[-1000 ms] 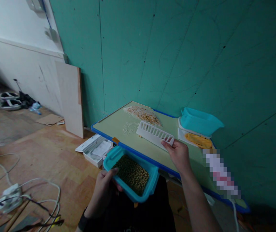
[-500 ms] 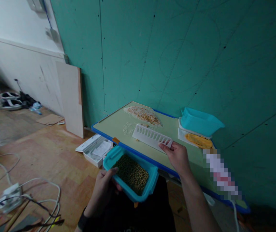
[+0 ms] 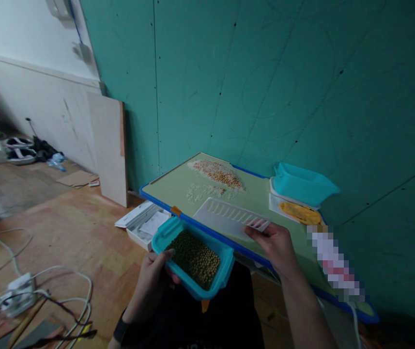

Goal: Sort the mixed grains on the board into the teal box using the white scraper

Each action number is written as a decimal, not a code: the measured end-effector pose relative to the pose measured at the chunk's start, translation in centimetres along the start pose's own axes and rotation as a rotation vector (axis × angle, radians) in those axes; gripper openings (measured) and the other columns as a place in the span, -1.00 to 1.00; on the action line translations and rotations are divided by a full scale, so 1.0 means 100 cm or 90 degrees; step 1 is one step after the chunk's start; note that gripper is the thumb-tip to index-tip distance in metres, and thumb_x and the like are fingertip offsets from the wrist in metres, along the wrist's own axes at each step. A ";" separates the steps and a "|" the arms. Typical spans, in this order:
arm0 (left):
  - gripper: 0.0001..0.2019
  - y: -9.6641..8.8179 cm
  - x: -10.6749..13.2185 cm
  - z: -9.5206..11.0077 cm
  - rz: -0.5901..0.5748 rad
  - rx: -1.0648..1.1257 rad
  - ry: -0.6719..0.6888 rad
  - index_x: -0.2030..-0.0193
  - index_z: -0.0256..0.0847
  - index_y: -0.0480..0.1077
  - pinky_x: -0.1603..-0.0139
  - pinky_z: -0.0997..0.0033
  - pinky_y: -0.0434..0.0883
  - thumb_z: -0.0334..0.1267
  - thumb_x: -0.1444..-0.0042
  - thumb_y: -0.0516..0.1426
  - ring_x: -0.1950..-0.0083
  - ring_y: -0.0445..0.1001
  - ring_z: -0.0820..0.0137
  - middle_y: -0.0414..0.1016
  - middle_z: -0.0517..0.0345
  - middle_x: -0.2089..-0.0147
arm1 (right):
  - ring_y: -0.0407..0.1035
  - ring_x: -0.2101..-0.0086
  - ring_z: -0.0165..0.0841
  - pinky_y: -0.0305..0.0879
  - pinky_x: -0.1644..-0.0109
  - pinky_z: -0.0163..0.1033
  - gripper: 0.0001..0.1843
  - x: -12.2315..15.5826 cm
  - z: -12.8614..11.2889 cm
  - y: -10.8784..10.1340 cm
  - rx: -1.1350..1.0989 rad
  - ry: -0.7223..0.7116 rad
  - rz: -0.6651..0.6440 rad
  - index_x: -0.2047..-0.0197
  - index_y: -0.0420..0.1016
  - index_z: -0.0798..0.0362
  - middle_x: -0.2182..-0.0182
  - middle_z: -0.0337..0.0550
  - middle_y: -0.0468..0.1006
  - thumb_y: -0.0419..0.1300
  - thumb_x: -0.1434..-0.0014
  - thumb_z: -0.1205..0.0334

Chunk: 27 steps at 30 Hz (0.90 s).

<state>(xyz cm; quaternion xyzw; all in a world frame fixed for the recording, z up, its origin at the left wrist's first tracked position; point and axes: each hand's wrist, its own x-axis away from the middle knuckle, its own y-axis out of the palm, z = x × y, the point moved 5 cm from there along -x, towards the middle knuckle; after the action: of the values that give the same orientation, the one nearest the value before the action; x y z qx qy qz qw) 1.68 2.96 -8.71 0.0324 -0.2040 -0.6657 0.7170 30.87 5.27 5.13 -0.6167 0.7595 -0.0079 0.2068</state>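
Note:
My left hand grips the near left rim of a turquoise plastic container, held just below the table's front edge. Inside it lie dark green beans and pale yellow beans, side by side. At the right end of a white slotted plastic piece, my right hand is closed, thumb and fingers pinching it. That piece is tilted over the tabletop's front edge, close to the container. Behind it are scattered white grains and a pile of mixed grains and yellow beans.
The pale green table has a blue edge and stands against a green wall. At its right are a turquoise basin and a yellow cloth. An open white box and a power strip with cables lie on the floor.
My right hand has brought the slotted piece nearer to me and tipped it, so its flat face shows more. The container in my left hand has shifted slightly left.

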 end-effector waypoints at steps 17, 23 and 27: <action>-0.42 -0.014 0.024 0.002 0.022 -0.075 -0.043 0.86 -0.09 0.43 0.63 0.44 0.19 0.14 -0.09 0.19 0.72 0.27 0.43 0.35 0.09 0.80 | 0.63 0.26 -0.11 0.53 0.21 -0.12 -0.69 -0.175 0.074 -0.010 0.005 0.146 0.131 0.38 0.60 0.09 0.42 -0.10 0.70 0.51 0.17 0.11; -0.45 -0.004 0.034 0.006 0.036 -0.093 -0.074 0.87 -0.10 0.42 0.63 0.47 0.18 0.09 -0.04 0.23 0.73 0.20 0.47 0.27 0.12 0.82 | 0.59 0.38 -0.22 0.51 0.35 -0.21 -0.74 -0.171 0.080 -0.002 -0.049 0.209 0.076 0.32 0.59 0.10 0.43 -0.15 0.68 0.51 0.07 0.22; -0.47 -0.001 0.033 0.002 0.012 -0.094 -0.089 0.88 -0.10 0.42 0.64 0.47 0.14 0.05 -0.04 0.24 0.74 0.22 0.46 0.28 0.10 0.83 | 0.58 0.41 -0.28 0.51 0.36 -0.26 -0.78 -0.171 0.076 0.003 -0.077 0.242 0.041 0.32 0.57 0.09 0.43 -0.16 0.68 0.50 0.03 0.29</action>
<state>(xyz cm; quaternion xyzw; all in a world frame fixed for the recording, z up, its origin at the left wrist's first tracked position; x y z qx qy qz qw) 1.62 -0.20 -7.74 -0.0692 -0.2045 -0.6729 0.7076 35.70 23.23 3.29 -0.5909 0.8032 -0.0720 0.0227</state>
